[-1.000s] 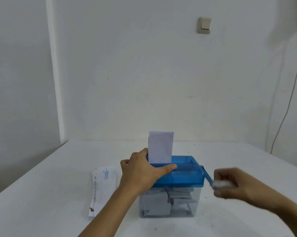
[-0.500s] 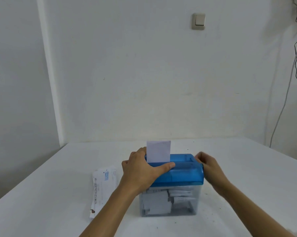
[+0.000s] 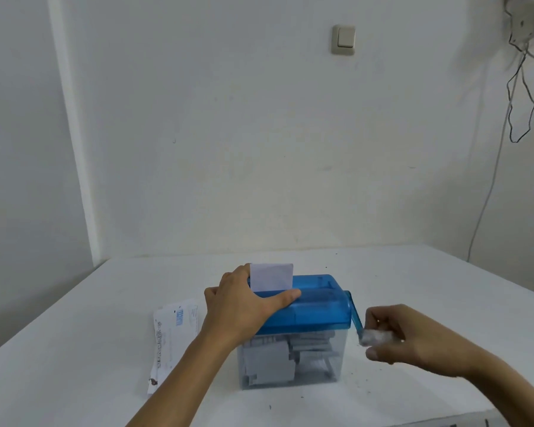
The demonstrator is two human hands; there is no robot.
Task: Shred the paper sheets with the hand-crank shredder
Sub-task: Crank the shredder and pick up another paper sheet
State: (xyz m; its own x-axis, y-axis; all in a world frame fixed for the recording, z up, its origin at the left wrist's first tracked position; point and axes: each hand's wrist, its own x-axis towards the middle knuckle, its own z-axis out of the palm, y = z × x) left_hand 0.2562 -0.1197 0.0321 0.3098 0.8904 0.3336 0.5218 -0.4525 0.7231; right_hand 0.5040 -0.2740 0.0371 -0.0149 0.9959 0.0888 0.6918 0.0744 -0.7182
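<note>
Steadying and cranking are shared between the two hands. The left hand clasps the left end of the blue top of the hand-crank shredder. Its thumb lies along the near edge and its fingers reach over toward the far side, their tips hidden behind the paper sheet. The right hand is curled round the white knob, which is blurred, at the end of the blue crank arm. The arm slants down and toward the person from the right side of the top.

The shredder stands near the middle of the white bench. One sheet stands upright in the feed slot at the left of the top, with only its upper part showing. The clear bin beneath holds cut pieces. A stack of printed sheets lies flat on the bench just left of the shredder.

Handling, as a judgement:
- The shredder looks like light plastic, so it is likely to slide or tip under crank load. Hold it down by the top, over the cutters, not by the bin wall.
- The sheet is thin and limp. It should feed itself once the cutters bite — touch only its top edge, and only if it skews.
- The knob is small, so a fingertip grip and an even turn should suit it.
</note>
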